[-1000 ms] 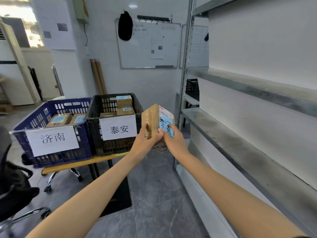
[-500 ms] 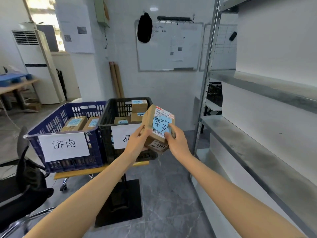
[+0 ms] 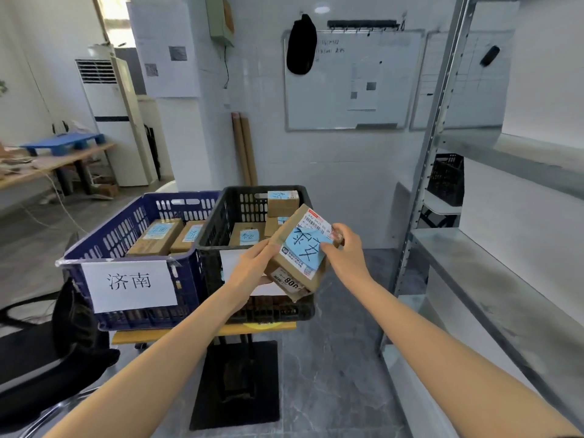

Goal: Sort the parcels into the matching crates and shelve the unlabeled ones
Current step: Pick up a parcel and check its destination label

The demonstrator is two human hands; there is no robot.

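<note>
I hold a small cardboard parcel [image 3: 300, 254] with a blue handwritten label, tilted, in front of the black crate [image 3: 218, 229]. My left hand [image 3: 252, 268] grips its left side from below. My right hand [image 3: 346, 256] pinches its right edge. The black crate holds several labelled parcels [image 3: 282, 202]; my hands and the parcel hide most of its paper sign. To its left, the blue crate [image 3: 126, 226] with a white paper sign [image 3: 129, 284] holds two labelled parcels [image 3: 156, 235].
Both crates sit on a small yellow-topped table [image 3: 202, 331] with a black base. A metal shelf rack [image 3: 493, 279] runs along the right. A black chair [image 3: 47, 358] stands at lower left. A whiteboard [image 3: 350, 80] hangs on the far wall.
The view has swung left and closer to the crates. The parcel has turned in my hands so its blue label faces me, now in front of the black crate.
</note>
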